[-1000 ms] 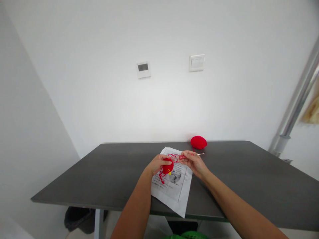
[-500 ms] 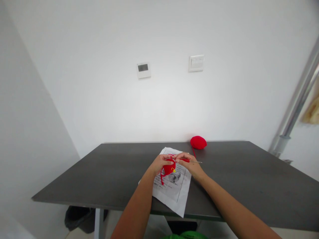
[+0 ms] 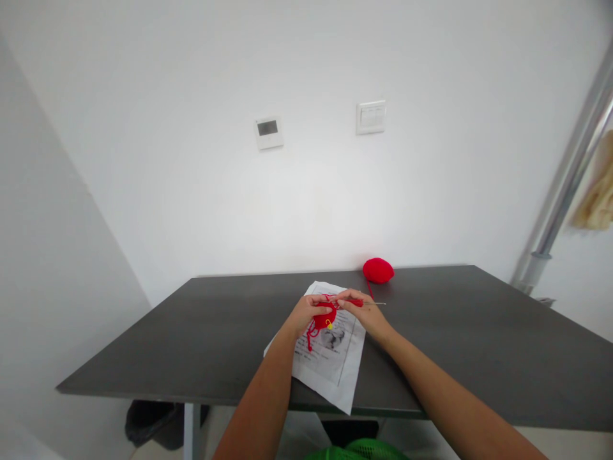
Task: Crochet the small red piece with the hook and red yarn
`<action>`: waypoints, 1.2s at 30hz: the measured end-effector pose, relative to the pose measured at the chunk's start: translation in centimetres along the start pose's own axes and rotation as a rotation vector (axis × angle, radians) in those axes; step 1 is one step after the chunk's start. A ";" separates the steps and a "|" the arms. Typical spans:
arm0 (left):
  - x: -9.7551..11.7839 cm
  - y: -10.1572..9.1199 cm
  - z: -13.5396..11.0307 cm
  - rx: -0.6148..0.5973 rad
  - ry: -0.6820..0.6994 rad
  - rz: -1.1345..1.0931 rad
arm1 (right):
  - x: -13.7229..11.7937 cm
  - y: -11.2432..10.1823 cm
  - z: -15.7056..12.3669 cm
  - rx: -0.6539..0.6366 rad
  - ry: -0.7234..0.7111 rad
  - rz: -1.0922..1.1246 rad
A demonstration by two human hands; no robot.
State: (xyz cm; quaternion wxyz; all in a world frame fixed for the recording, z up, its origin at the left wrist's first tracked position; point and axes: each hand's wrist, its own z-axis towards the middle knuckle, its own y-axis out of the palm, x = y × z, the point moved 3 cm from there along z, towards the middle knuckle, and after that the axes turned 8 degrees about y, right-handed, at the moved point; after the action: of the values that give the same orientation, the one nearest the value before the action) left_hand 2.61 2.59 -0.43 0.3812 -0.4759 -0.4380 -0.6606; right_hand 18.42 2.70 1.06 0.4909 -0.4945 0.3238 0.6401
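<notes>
My left hand [image 3: 306, 314] pinches a small red crochet piece [image 3: 324, 317] by its upper edge. A yellow stitch marker [image 3: 329, 324] is clipped to the piece, and a red yarn tail [image 3: 310, 340] dangles at its left. Closed around the red handle of a crochet hook [image 3: 355, 302], my right hand [image 3: 366, 313] is close beside the left; the metal shaft sticks out to the right. The hook's working tip is too small to make out between the fingers. Beneath both hands lies a printed sheet [image 3: 330, 374] with text and a grey picture.
A red yarn ball [image 3: 378, 271] rests at the table's back edge, its strand running toward my right hand. The dark table [image 3: 143, 345] stands against a white wall with a thermostat [image 3: 269, 133] and a switch [image 3: 371, 117]. Below is a black-lined bin [image 3: 156, 421].
The view has shifted slightly. Both hands stay close together at the red piece, with only small finger and hook movement. The yarn ball stays on the table.
</notes>
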 end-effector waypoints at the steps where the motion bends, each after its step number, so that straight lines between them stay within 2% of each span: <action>1: 0.1 0.0 0.0 0.018 0.007 -0.015 | 0.1 -0.1 0.1 0.003 0.013 0.025; 14: 0.2 -0.5 0.4 0.155 0.045 -0.040 | 0.2 -0.4 0.1 0.008 0.027 0.085; 23: 0.3 -0.5 0.4 0.143 0.066 -0.054 | -0.7 -1.0 -0.1 -0.008 0.000 0.067; 36: 0.5 -0.7 0.3 0.152 0.089 -0.008 | -1.2 -1.1 -0.2 -0.065 0.047 0.119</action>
State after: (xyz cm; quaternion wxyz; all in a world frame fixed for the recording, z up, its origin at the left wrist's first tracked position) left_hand 1.95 3.02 -0.01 0.4326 -0.4140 -0.4715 -0.6474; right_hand 19.59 2.44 2.24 0.4281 -0.5049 0.3430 0.6664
